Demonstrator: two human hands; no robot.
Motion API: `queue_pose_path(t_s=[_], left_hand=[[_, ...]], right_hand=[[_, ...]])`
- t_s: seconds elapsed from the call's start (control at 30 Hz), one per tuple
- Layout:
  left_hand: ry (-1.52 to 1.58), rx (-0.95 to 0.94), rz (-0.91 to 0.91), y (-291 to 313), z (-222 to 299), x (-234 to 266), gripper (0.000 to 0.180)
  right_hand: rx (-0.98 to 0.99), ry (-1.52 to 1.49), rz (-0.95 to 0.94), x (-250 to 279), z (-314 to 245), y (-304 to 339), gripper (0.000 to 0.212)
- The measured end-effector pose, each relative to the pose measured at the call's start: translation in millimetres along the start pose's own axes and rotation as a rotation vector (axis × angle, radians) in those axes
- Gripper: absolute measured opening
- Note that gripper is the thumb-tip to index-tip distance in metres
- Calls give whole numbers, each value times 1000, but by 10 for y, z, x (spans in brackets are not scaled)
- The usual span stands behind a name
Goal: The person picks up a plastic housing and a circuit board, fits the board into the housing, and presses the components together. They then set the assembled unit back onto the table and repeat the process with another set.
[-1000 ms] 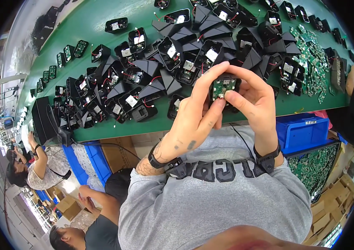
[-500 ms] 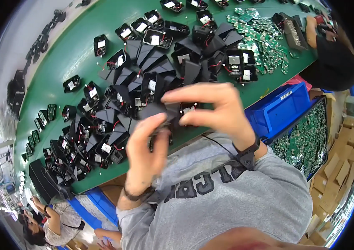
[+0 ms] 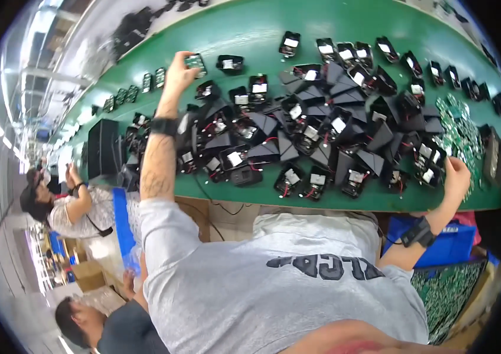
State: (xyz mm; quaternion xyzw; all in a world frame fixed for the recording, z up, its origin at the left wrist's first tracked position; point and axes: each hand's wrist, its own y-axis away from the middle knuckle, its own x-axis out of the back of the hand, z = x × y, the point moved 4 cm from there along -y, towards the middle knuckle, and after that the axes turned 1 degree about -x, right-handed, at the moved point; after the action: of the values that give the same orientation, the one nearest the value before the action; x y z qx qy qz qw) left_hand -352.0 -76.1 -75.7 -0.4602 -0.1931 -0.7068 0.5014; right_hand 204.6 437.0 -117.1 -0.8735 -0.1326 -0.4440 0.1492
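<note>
Board-fitted black housing (image 3: 196,64) is now sitting upper left of the frame, pinched by the nearly closed left hand (image 3: 178,74), both hands leaving centre and working separately, while the half-curled right hand (image 3: 456,178), hold unclear, is reaching near green circuit boards (image 3: 458,127) at right.

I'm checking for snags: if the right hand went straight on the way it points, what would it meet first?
Most likely the heap of green circuit boards, just beyond the fingertips of the right hand. How high the hand sits above the table is unclear, so it might pass over them.
</note>
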Motion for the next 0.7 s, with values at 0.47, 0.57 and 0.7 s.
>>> queue_pose_path(t_s=[0.47,0.57,0.7], left_hand=[[-660,-107,-90,232,1002,-328,42],[-259,-276,-16,221,1081,-553,32],[-95,-245,-138,269,1124,-611,29]], right_hand=[[142,-927,364,308,-974,568,26],[204,-1036,140,53,-1368,786,18],[242,-1128,-216,-196,-1639,1066,23]])
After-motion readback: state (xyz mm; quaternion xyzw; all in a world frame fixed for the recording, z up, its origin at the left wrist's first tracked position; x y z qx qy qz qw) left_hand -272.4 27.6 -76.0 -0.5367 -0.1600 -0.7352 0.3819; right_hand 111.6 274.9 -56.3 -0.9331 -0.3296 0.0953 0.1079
